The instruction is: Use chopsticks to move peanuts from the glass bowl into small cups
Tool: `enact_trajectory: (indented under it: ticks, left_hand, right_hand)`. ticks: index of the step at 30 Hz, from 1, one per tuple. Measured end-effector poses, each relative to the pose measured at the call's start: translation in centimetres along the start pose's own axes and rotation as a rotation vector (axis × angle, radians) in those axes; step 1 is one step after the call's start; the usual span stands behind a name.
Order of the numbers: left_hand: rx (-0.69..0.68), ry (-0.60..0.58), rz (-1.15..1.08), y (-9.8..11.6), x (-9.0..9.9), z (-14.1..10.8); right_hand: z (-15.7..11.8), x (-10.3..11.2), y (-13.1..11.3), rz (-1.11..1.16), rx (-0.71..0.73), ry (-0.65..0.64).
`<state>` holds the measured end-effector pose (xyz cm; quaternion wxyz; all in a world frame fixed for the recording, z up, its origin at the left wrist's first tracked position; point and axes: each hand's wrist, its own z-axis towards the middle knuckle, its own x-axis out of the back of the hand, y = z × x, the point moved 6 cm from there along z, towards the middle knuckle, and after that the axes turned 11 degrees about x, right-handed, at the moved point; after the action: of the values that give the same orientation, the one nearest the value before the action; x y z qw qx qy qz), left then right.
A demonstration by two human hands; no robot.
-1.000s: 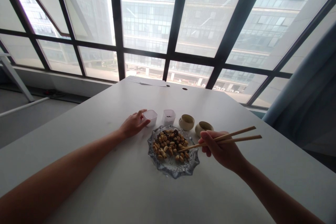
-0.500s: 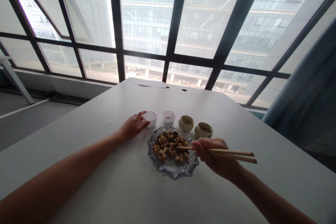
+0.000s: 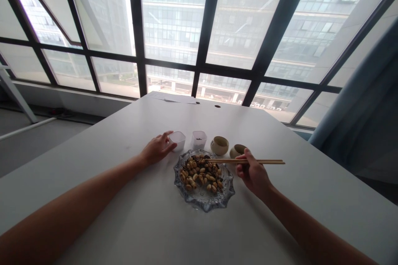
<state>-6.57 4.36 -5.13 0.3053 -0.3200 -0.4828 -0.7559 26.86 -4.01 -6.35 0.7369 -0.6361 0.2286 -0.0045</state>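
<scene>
My left hand (image 3: 158,148) grips the left side of a clear plastic cup (image 3: 178,140), its thumb and fingers on the rim and wall. My right hand (image 3: 253,172) holds a pair of wooden chopsticks (image 3: 230,160) almost level, their tips over the far part of the nuts. A scalloped glass dish (image 3: 207,205) holds many nuts in shells (image 3: 202,174) with dark thin pieces among them. Behind the dish stand a second clear cup (image 3: 199,140) with small dark bits inside, and a round beige bowl (image 3: 219,145). Another beige bowl (image 3: 239,150) is partly hidden by my right hand.
White table (image 3: 139,215) extends toward tall windows with black frames. Papers (image 3: 174,98) and two dark round spots lie at its far end. A blue curtain (image 3: 351,91) hangs at the right, and a white metal frame (image 3: 18,95) stands at the left.
My right hand has risen away from the near side of the dish, and the chopsticks have turned from slanting to nearly level, their tips farther back. My left hand stays on the cup.
</scene>
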Motion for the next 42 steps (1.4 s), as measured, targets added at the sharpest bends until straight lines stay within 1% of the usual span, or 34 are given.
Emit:
enact_trajectory:
  ticks: [5, 14, 23, 29, 35, 42]
  left_hand:
    - [-0.015, 0.009, 0.000, -0.2, -0.2, 0.1]
    - [-0.033, 0.019, 0.016, 0.1, 0.0, -0.1]
    - [-0.036, 0.030, 0.052, -0.4, -0.4, 0.1]
    - [-0.046, 0.026, 0.072, 0.0, -0.2, -0.2]
    - [-0.105, 0.012, 0.085, 0.2, -0.4, -0.3]
    - [-0.082, -0.008, 0.109, 0.6, -0.2, -0.3]
  right_hand:
    - [-0.9, -0.1, 0.7, 0.004, -0.071, 0.015]
    - [-1.5, -0.4, 1.2, 0.059, -0.102, -0.013]
    - [-1.7, -0.8, 1.0, 0.046, -0.117, -0.023]
    - [-1.8, -0.8, 0.9, 0.041, -0.112, -0.042]
    - [-1.7, -0.8, 1.1, 0.048, -0.110, -0.061]
    - [-1.7, -0.8, 1.1, 0.014, -0.093, -0.093]
